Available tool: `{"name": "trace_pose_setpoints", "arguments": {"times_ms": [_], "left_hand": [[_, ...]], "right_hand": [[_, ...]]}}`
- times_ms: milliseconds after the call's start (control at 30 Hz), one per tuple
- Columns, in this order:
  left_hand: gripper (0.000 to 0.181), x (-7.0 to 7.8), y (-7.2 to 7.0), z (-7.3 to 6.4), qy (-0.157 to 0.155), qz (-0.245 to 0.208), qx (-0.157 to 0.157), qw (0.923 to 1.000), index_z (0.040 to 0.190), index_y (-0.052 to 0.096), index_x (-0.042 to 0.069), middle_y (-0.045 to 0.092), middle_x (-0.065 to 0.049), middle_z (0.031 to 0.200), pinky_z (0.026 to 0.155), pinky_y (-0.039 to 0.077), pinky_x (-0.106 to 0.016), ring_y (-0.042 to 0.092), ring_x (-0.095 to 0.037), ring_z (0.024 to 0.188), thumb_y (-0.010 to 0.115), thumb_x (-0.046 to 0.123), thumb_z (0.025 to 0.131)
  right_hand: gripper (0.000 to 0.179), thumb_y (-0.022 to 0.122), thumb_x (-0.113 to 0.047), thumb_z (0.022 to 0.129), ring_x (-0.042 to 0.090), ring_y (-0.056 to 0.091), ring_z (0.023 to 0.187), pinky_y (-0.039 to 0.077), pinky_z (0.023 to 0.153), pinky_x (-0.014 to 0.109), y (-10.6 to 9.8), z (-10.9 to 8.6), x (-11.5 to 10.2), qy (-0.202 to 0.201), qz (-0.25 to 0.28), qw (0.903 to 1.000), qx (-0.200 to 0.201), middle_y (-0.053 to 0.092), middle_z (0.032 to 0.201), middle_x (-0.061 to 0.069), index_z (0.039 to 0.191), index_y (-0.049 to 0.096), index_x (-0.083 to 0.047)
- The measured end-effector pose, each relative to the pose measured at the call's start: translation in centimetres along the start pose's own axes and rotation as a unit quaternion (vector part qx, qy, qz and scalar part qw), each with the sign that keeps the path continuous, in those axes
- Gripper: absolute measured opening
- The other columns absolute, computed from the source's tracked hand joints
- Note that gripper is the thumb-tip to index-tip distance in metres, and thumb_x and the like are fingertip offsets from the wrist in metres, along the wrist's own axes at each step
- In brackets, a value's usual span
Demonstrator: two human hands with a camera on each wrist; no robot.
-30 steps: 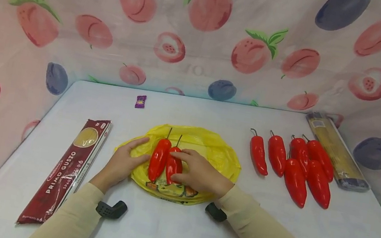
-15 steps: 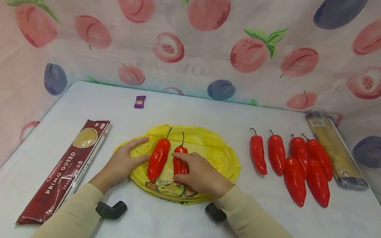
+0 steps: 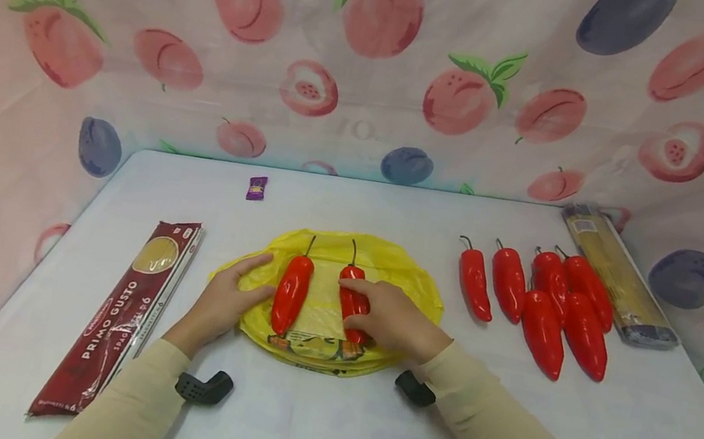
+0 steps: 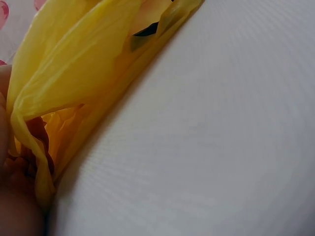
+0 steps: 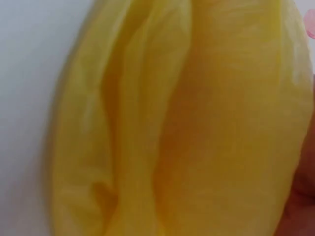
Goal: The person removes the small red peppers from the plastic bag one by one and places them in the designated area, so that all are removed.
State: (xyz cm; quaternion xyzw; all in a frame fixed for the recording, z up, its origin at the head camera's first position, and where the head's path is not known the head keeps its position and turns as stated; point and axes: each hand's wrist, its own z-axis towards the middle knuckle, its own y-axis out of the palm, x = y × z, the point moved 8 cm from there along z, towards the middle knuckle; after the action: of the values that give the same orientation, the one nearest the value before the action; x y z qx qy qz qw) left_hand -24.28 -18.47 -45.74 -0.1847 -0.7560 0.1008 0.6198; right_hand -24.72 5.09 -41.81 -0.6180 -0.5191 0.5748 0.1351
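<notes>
Two red chili peppers lie in a rolled-down yellow plastic bag (image 3: 407, 282) at the middle of the table. My right hand (image 3: 393, 320) grips the right chili pepper (image 3: 350, 297) between thumb and fingers, its stem pointing away from me. The left chili pepper (image 3: 291, 296) lies untouched beside it, a gap between the two. My left hand (image 3: 230, 300) rests on the bag's left side with thumb and forefinger spread apart. In the left wrist view the folded bag rim (image 4: 59, 78) lies against that hand. Yellow bag folds (image 5: 221, 123) fill most of the right wrist view.
Several more red chili peppers (image 3: 541, 336) lie at the right, beside a clear pack of spaghetti (image 3: 619, 277). A dark red spaghetti pack (image 3: 119, 313) lies at the left. A small purple wrapped candy (image 3: 256, 187) sits near the back edge.
My right hand has moved the gripped chili pepper to the right, away from the other one, widening the gap between them. My left hand has stayed in place.
</notes>
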Motion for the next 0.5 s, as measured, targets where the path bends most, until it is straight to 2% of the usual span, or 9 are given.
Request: {"name": "trace_pose_setpoints", "arguments": {"times_ms": [300, 500], "left_hand": [[0.062, -0.12, -0.1, 0.01, -0.003, 0.005, 0.003, 1.0, 0.152, 0.044, 0.026, 0.028, -0.004, 0.162, 0.109, 0.041, -0.043, 0.026, -0.028, 0.146, 0.069, 0.033, 0.095], [0.062, -0.11, -0.04, 0.08, 0.004, 0.0, 0.003, 1.0, 0.152, 0.044, 0.025, 0.029, -0.003, 0.161, 0.111, 0.038, -0.043, 0.025, -0.028, 0.147, 0.069, 0.032, 0.095]], "right_hand": [[0.059, 0.075, -0.022, 0.092, 0.024, 0.05, 0.107, 0.053, 0.075, 0.026, -0.23, -0.06, 0.28, -0.016, -0.018, 0.9996, 0.017, 0.059, 0.126, 0.007, 0.146, 0.054, -0.022], [0.058, 0.075, -0.02, 0.091, 0.023, 0.05, 0.109, 0.053, 0.08, 0.027, -0.23, -0.16, 0.23, -0.026, -0.013, 0.9993, 0.022, 0.059, 0.129, 0.006, 0.145, 0.056, -0.022]]}}
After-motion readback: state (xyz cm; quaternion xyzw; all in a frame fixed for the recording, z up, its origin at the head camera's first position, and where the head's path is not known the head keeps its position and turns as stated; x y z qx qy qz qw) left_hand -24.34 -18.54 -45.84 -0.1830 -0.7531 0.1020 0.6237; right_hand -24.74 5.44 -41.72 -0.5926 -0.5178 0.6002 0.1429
